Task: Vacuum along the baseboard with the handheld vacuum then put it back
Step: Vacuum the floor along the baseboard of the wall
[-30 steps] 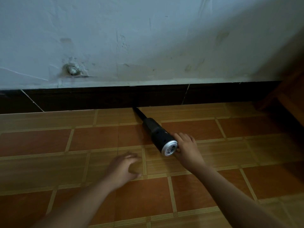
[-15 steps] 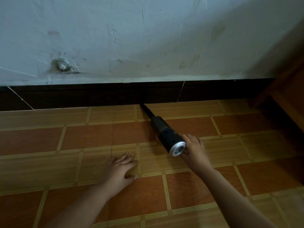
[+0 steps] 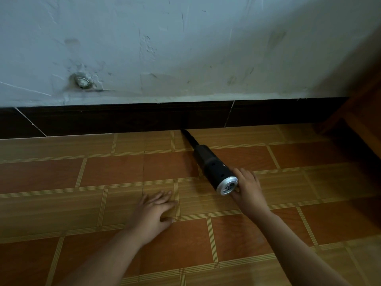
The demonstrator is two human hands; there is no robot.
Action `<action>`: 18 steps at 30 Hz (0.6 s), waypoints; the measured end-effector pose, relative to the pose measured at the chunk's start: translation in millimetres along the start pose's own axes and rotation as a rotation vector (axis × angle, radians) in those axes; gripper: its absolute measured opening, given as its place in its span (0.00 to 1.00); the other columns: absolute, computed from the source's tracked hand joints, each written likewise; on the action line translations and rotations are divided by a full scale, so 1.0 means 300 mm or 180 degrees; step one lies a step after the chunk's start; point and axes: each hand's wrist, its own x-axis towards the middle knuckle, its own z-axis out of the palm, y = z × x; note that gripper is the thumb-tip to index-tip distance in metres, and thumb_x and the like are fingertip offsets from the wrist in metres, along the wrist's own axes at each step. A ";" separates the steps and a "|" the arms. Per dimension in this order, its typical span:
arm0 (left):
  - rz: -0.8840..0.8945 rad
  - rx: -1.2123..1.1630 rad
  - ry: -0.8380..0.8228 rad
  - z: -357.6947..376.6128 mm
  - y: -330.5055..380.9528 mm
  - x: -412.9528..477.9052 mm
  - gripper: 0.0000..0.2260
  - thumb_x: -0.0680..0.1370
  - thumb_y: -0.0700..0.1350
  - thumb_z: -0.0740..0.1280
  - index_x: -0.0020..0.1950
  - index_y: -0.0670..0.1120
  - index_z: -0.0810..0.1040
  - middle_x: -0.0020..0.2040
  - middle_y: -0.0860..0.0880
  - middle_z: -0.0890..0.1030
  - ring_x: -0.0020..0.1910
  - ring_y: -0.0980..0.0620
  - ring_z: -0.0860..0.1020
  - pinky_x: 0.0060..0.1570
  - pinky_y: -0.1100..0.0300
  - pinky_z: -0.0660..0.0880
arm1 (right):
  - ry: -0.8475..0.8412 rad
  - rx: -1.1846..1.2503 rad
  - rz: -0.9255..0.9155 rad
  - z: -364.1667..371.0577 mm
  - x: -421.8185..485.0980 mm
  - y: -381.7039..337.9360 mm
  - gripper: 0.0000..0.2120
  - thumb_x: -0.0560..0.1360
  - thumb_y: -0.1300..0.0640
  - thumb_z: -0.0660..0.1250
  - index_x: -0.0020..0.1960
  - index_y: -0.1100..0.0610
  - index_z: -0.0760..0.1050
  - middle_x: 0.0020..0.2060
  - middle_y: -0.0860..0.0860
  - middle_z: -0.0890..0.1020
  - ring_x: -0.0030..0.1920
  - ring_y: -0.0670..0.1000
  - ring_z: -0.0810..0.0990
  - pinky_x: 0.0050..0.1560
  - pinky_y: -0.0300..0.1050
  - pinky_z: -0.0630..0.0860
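The handheld vacuum (image 3: pixel 212 168) is a black cylinder with a silver vented rear cap. It lies low over the tiled floor, and its thin black nozzle tip touches the foot of the dark baseboard (image 3: pixel 123 118). My right hand (image 3: pixel 248 187) grips the vacuum at its silver rear end. My left hand (image 3: pixel 153 211) rests flat on the floor to the left of the vacuum, fingers spread, holding nothing.
The floor (image 3: pixel 82 203) has orange and wood-pattern tiles. A scuffed pale wall (image 3: pixel 185 48) rises above the baseboard, with a small metal fitting (image 3: pixel 82 80) at the left. Brown wooden furniture (image 3: pixel 362 112) closes off the right corner.
The vacuum and my right hand have slid to the right along the baseboard. My left hand has settled flat on the floor with fingers spread.
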 end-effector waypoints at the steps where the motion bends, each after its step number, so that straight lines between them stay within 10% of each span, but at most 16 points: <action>1: -0.0004 0.0006 -0.0010 0.000 0.001 0.000 0.24 0.78 0.56 0.60 0.72 0.60 0.60 0.76 0.59 0.51 0.75 0.59 0.46 0.73 0.53 0.41 | -0.0006 0.0005 -0.0001 0.000 0.001 -0.002 0.24 0.71 0.60 0.67 0.66 0.56 0.67 0.56 0.52 0.76 0.60 0.52 0.71 0.70 0.53 0.56; 18: -0.0037 -0.0164 -0.0046 0.005 -0.007 -0.006 0.24 0.77 0.55 0.62 0.72 0.60 0.60 0.76 0.60 0.51 0.75 0.61 0.45 0.73 0.51 0.40 | -0.0358 -0.0173 -0.0615 0.032 0.106 -0.148 0.23 0.73 0.55 0.65 0.67 0.52 0.65 0.59 0.50 0.74 0.63 0.51 0.68 0.72 0.53 0.49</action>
